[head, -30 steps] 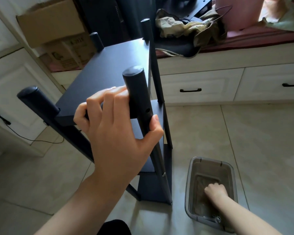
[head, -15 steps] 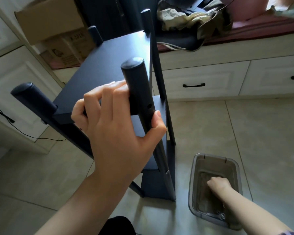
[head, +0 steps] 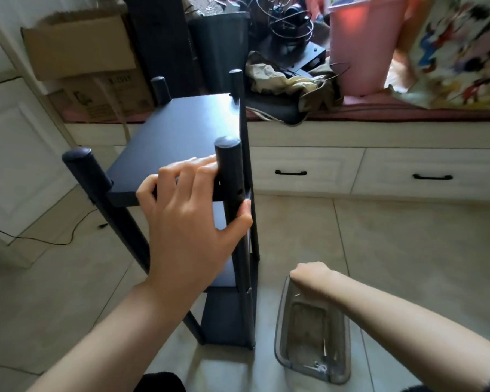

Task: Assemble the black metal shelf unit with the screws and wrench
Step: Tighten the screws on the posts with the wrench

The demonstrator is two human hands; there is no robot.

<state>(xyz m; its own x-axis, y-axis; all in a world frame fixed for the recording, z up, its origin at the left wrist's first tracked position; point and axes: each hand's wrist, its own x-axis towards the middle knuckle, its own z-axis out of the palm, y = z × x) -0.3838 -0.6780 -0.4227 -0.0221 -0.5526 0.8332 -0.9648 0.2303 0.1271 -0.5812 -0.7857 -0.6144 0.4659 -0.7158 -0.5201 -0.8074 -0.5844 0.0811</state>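
A person's left hand (head: 190,222) gripped the black metal shelf unit (head: 181,142) at its near-right corner; fingers (head: 198,172) lay curled over the top panel's near edge and the thumb pressed the near-right post (head: 232,182), so the hand was clamped on panel and post together. The unit stood upright on the tiled floor (head: 408,250), left of centre, w/ four round-capped posts rising above the top panel and lower shelves visible beneath; a small hole showed in the post just by the thumb. The right hand (head: 309,274) hung over the far rim of a clear plastic tub (head: 283,329) on the floor, just right of the unit's foot; seen from the back of the wrist, its fingers were hidden, so cannot tell whether they were apart or together, or whether they held anything. Small metal hardware (head: 318,366), prob. screws, lay at the tub's near end; too small to tell apart. Beyond, white drawers (head: 306,171) w/ black handles ran under a window seat carrying a pink bin (head: 362,46), crumpled cloth (head: 280,80) and tangled cables; cardboard boxes (head: 82,46) sat stacked far left.
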